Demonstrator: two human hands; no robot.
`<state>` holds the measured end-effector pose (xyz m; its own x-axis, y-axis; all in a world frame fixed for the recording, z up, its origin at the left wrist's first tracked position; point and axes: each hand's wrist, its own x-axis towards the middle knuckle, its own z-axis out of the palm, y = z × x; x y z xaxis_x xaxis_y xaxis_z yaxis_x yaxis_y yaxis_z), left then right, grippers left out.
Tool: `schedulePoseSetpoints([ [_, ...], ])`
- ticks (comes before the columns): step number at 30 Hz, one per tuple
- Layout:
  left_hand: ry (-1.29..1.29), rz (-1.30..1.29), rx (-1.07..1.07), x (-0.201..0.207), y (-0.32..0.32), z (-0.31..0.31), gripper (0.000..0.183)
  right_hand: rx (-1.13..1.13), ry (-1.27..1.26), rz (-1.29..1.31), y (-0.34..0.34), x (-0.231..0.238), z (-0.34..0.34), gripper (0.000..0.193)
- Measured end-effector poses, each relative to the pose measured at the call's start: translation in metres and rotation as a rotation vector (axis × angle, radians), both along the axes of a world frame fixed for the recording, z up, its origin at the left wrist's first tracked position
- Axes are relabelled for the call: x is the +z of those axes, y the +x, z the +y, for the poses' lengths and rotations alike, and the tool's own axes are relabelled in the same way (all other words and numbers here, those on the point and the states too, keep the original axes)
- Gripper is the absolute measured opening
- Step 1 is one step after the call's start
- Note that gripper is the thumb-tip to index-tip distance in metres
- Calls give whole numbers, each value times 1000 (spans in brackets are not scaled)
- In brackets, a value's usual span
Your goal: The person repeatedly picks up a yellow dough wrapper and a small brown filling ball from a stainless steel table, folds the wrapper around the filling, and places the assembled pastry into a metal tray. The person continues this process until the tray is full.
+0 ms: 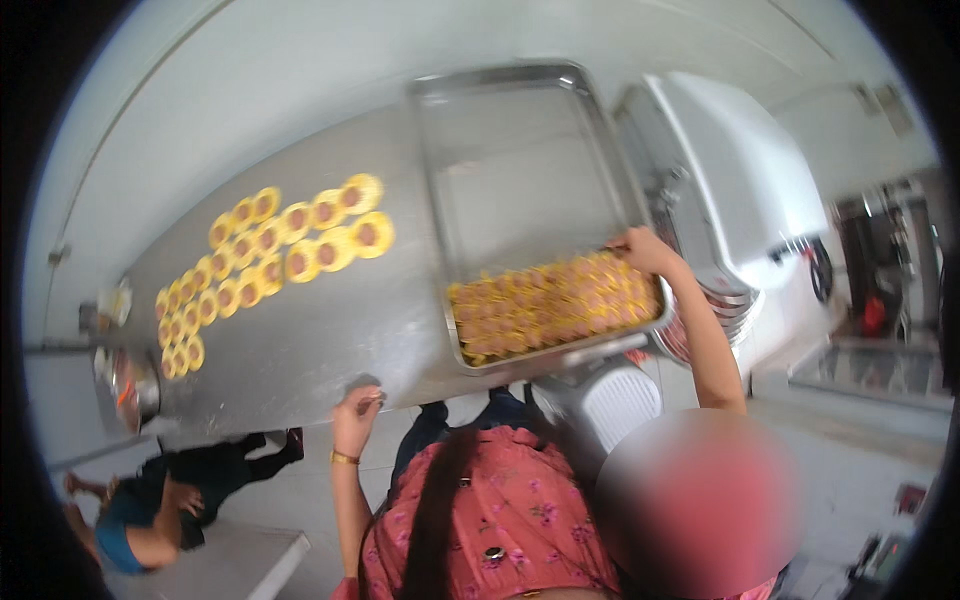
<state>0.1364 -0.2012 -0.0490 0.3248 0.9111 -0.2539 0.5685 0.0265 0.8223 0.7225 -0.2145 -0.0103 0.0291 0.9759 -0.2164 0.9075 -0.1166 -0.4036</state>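
My right hand [642,250] is at the right side of a deep metal tray [520,170], over the edge of the packed food. Its fingers are closed in a pinch, and what they hold is hidden. Rows of small yellow-wrapped pieces with pinkish-brown filling [550,305] fill the near part of the tray; its far part is bare metal. My left hand [357,420] is at the table's front edge, fingers curled together, and whatever may be in them cannot be made out. Flat yellow wrappers with filling [240,250] lie in rows on the left of the metal table [300,350].
Right of the tray stands a white machine [740,180] with a black handwheel. A grey stool [620,400] stands under the table edge. Metal bowls [130,385] sit at the table's left end. Another person [165,510] is at the lower left.
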Motion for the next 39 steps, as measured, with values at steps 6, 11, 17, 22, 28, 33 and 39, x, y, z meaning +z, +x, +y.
schedulePoseSetpoints([
  [6,83,18,77,6,-47,8,23,-166,335,558,-119,5,145,26],
  [11,108,-19,260,13,-93,18,22,6,371,734,-294,-9,309,24],
  [17,75,12,544,18,-171,-4,20,-54,369,401,-438,-51,432,23],
  [22,51,23,679,17,-228,-10,22,-141,434,283,-490,-86,459,20],
  [28,118,-154,596,12,-229,41,23,-429,266,979,-494,-76,465,7],
  [33,100,-365,407,13,-169,117,25,-367,78,1717,-470,-37,402,10],
  [39,-382,-965,406,18,-86,169,29,-409,-81,1794,-463,-8,225,8],
])
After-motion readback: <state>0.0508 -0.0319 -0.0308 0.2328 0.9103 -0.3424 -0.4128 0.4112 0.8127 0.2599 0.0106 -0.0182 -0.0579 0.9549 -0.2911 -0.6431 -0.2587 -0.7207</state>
